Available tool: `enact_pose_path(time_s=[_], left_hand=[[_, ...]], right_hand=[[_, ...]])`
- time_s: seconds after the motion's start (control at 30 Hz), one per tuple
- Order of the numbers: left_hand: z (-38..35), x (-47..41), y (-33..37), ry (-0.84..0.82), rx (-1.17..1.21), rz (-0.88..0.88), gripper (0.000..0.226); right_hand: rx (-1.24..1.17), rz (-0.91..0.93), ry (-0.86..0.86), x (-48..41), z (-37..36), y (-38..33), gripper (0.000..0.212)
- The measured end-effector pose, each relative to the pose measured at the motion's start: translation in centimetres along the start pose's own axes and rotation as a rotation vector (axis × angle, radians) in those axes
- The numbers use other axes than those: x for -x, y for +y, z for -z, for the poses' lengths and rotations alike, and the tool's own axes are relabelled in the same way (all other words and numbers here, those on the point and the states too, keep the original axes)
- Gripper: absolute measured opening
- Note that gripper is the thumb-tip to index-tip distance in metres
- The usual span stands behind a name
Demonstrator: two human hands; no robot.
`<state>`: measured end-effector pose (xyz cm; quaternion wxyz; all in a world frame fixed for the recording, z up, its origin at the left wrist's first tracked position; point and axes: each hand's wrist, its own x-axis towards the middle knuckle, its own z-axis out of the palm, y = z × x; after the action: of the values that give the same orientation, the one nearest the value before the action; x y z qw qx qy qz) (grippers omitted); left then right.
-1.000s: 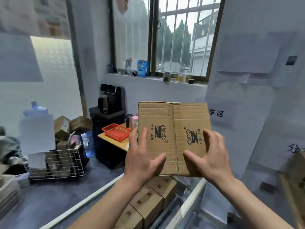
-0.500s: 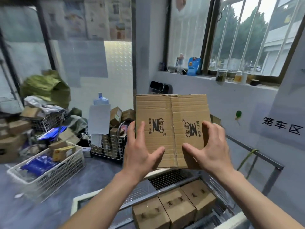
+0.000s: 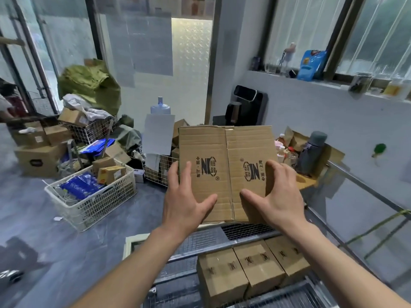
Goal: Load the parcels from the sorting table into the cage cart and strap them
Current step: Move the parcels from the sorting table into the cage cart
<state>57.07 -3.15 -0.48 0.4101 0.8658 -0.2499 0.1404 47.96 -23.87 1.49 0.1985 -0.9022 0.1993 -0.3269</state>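
Note:
I hold a brown cardboard parcel with printed logos in front of me, above the cage cart. My left hand grips its left side, thumb on top and fingers round the edge. My right hand grips its right side the same way. Below, three matching parcels sit in a row on the mesh floor of the cage cart. A green strap hangs on the cart's right rail.
A white plastic basket with blue packets and small boxes stands on the grey floor at left. Behind it are wire baskets, stacked cartons and a water bottle. A small table with bottles stands beyond the cart.
The view has swung left, from the window and wall to the cluttered floor. Both hands keep the same grip on the parcel, which now hangs over the cart's far end.

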Motion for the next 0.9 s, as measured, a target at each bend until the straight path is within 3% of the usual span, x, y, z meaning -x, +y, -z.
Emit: enact_pose_path(time_s=[0.43, 0.9], left_hand=[[-4.1, 2.9, -13.4, -0.190, -0.027, 0.257, 0.103], [-18.1, 16.0, -26.8, -0.446, -0.145, 0.713, 0.104]], right_hand=[[0.016, -0.122, -0.288, 4.0, -14.6, 1.2, 0.097], [-0.031, -0.261, -0.812, 17.0, -32.6, 13.2, 0.092]])
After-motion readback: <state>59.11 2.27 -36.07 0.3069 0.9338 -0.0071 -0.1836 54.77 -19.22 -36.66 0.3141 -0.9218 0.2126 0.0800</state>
